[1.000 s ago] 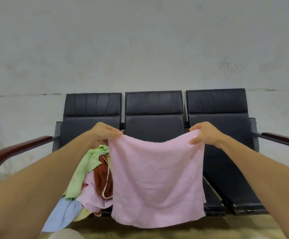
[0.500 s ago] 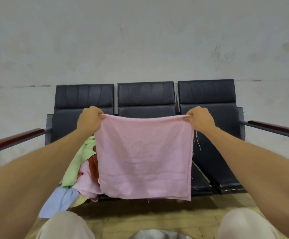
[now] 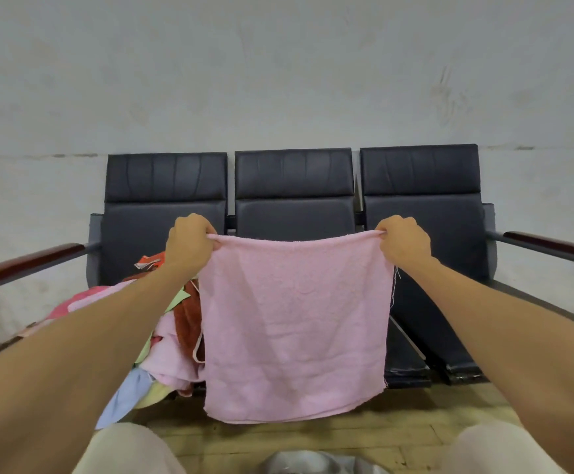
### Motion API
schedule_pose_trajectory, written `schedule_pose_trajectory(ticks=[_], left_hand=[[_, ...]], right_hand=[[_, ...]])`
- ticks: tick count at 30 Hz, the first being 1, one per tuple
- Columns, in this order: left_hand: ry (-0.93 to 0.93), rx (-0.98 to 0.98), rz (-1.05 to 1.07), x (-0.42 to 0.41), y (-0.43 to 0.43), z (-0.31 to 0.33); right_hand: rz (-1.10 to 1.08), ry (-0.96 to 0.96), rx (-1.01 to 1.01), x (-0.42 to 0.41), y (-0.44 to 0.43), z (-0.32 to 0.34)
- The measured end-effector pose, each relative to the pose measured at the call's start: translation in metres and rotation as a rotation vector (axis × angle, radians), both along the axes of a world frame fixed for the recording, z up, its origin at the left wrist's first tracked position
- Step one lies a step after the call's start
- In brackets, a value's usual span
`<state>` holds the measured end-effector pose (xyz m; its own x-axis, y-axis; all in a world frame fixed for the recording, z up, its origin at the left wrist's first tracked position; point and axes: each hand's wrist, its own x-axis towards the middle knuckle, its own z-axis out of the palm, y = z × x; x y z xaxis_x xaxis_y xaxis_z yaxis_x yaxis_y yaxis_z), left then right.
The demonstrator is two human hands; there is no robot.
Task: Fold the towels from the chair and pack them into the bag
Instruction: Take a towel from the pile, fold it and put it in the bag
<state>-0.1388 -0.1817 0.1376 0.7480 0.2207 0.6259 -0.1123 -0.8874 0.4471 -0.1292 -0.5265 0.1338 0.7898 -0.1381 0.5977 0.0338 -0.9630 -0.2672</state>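
Head view: fingers [image 3: 211, 238] of the left hand [image 3: 190, 242] and right hand [image 3: 403, 246] are clenched on the top corners of the pink towel [image 3: 292, 323] — it hangs spread between them, before the black bench [image 3: 292, 172]. The towel pile [image 3: 176, 340] is heaped on the left seat — a pale bag-like shape [image 3: 304, 462] sits at the bottom edge, contents unseen.

Below the fingers [image 3: 207, 234], the pink towel [image 3: 292, 323] is matt, nubbly terry cloth. Behind them, chair backs [image 3: 294, 172] of smooth, faintly shiny black leather; out either side, glossy dark wooden armrests [image 3: 22, 265].
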Motion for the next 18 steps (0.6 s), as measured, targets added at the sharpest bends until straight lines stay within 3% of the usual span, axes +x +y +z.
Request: schedule_pose_trajectory(ticks=[7,13,18], left_hand=[[0.088,0.010,0.072,0.049,-0.008,-0.033],[0.214,-0.620,-0.110,0.112,-0.015,-0.077],[0.302,-0.998,-0.235,0.137,-0.024,-0.128]], right_hand=[[-0.035,0.011,0.149,0.039,-0.007,-0.023],[0.049,0.097,0.485,0.088,0.005,-0.061],[0.158,0.159,0.465,0.112,0.008,-0.113]])
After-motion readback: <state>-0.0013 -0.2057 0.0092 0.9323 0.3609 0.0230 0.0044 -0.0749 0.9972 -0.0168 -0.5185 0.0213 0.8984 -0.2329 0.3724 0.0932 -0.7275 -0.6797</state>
